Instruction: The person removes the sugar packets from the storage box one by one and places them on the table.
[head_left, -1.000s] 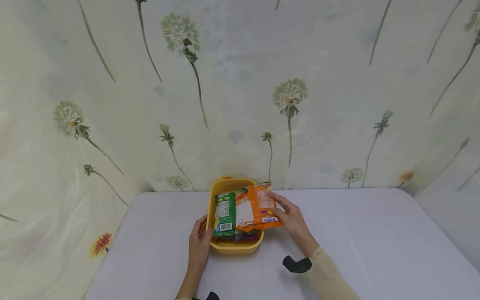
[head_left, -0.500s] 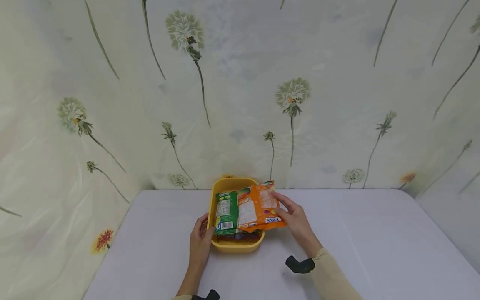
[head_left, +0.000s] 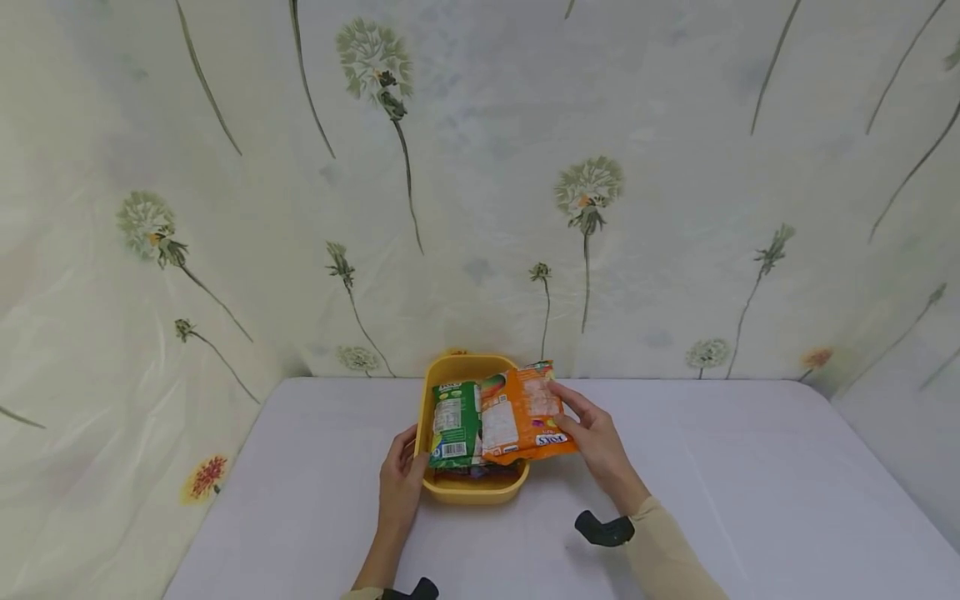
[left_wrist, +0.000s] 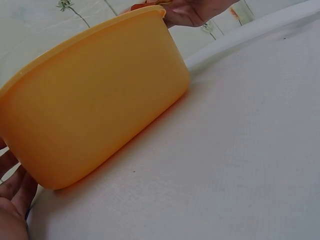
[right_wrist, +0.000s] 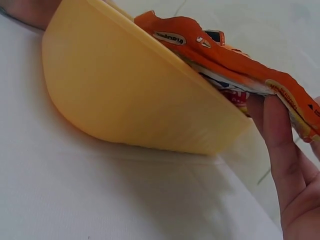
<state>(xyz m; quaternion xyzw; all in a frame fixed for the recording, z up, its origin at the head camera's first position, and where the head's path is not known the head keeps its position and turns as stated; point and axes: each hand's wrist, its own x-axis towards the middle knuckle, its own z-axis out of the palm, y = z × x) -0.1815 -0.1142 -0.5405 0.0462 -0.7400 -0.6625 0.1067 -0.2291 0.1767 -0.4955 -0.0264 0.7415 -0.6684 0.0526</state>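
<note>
A yellow plastic tub (head_left: 474, 497) stands on the white-covered table. Against its left side is my left hand (head_left: 399, 490), fingers along the outer wall and thumb at the rim. The left wrist view shows those fingers (left_wrist: 10, 182) low on the wall. My right hand (head_left: 602, 450) pinches the right edge of an orange candy bag (head_left: 517, 417) printed FOX'S. Seen from the right wrist, the orange bag overhangs the tub's rim, with fingers (right_wrist: 281, 145) under it. Beside it in the tub lies a green candy bag (head_left: 452, 425), partly covered by the orange one.
Darker packets (head_left: 480, 472) show beneath the two bags in the tub. Behind the table (head_left: 720, 475) hangs a pale dandelion-print curtain (head_left: 480, 200), close to the tub's far end. Black wrist mounts (head_left: 604, 530) sit on both forearms.
The right hand has drawn the orange candy bag slightly to the right, baring more of the green one. The left hand stays at the tub. The head view has shifted a little.
</note>
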